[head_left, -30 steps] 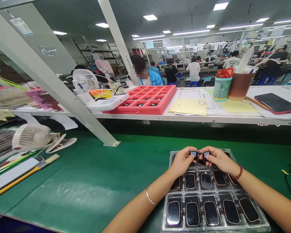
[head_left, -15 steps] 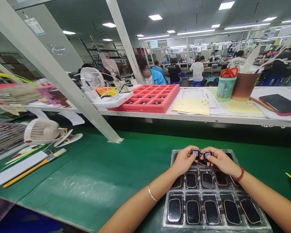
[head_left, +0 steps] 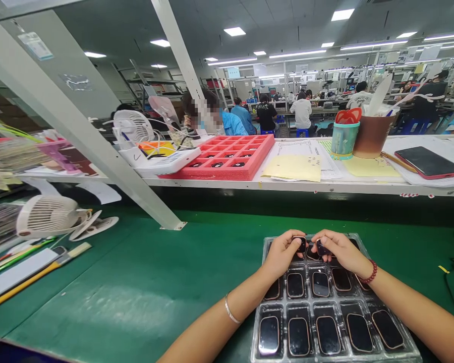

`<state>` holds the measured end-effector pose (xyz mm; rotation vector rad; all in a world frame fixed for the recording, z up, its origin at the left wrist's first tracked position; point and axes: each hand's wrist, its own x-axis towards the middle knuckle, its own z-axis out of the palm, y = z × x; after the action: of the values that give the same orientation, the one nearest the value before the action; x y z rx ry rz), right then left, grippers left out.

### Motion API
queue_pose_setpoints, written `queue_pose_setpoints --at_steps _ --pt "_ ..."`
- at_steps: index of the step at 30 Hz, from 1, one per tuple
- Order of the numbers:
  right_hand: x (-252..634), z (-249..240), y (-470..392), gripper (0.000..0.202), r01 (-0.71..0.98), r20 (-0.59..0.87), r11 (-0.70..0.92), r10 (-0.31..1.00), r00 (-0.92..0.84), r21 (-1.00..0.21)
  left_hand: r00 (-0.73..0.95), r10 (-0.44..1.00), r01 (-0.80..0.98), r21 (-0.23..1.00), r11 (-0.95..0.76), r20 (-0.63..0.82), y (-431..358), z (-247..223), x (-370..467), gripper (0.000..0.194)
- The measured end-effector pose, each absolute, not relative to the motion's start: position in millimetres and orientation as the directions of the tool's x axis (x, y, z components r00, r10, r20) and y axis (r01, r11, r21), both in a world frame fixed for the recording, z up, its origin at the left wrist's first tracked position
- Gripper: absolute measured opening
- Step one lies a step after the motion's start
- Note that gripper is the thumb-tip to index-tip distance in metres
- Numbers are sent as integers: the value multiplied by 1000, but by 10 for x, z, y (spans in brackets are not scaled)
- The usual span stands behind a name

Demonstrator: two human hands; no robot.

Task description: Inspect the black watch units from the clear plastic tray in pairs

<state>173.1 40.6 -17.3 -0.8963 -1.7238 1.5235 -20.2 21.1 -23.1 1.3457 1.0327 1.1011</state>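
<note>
In the head view, the left hand (head_left: 282, 254) pinches a small dark watch-like device (head_left: 298, 244) between thumb and fingers; the right hand (head_left: 338, 248) pinches another dark device (head_left: 321, 247), partly covered by its fingers. Both are over the far row of the clear tray (head_left: 285, 301), whose near edge is cut off by the frame. The forearms hide parts of its outer pockets. Bare green bench (head_left: 136, 272) lies left of the tray, and a narrower strip beyond it.
</note>
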Motion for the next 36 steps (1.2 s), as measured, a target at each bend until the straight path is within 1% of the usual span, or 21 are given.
queue_pose_setpoints --at_steps 2,3,5,6,9,11,14,17,21,24,26,28,31,33,36 --pt "1721 -165 394 21 83 56 119 842 -537 -989 199 976 -17 996 -84 86 210 -259 -195 27" --pt "1715 -160 387 20 89 71 140 841 -536 -986 194 976 -14 995 -100 101 209 -274 -193 31" --pt "1707 -152 377 31 89 89 162 835 -543 -983 181 976 22 992 -127 121 209 -299 -192 41" --pt "1706 -149 374 35 85 85 157 831 -550 -984 175 977 46 990 -131 121 209 -307 -196 42" --pt "1712 -137 379 31 90 40 110 824 -565 -990 186 977 79 990 -119 103 208 -307 -213 33" --pt "1717 -128 385 26 121 31 118 829 -558 -986 197 977 69 993 -96 81 207 -296 -224 28" --pt "1718 -112 383 21 144 82 190 832 -548 -971 202 977 44 996 -73 63 207 -284 -228 36" --pt "1714 -96 372 26 118 77 177 810 -581 -977 199 975 9 995 -103 99 210 -292 -221 36" --pt "1707 -87 361 31 130 26 130 799 -601 -983 205 972 39 992 -121 111 216 -318 -215 23" --pt "1703 -98 362 36 105 41 130 797 -603 -986 195 973 32 991 -134 125 217 -320 -216 30" --pt "1709 -112 369 35 94 42 123 795 -605 -988 203 972 14 992 -125 119 214 -306 -221 31" --pt "1721 -127 382 27 88 29 102 798 -602 -991 220 971 4 995 -96 92 210 -284 -227 23" --pt "1732 -134 396 30 63 17 67 809 -588 -996 209 977 11 998 -55 52 205 -254 -225 31" --pt "1728 -128 395 28 69 9 60 818 -576 -996 185 982 5 999 -51 49 204 -247 -216 30" --pt "1717 -124 385 36 79 20 79 822 -569 -994 178 982 -30 997 -65 69 207 -256 -205 44"
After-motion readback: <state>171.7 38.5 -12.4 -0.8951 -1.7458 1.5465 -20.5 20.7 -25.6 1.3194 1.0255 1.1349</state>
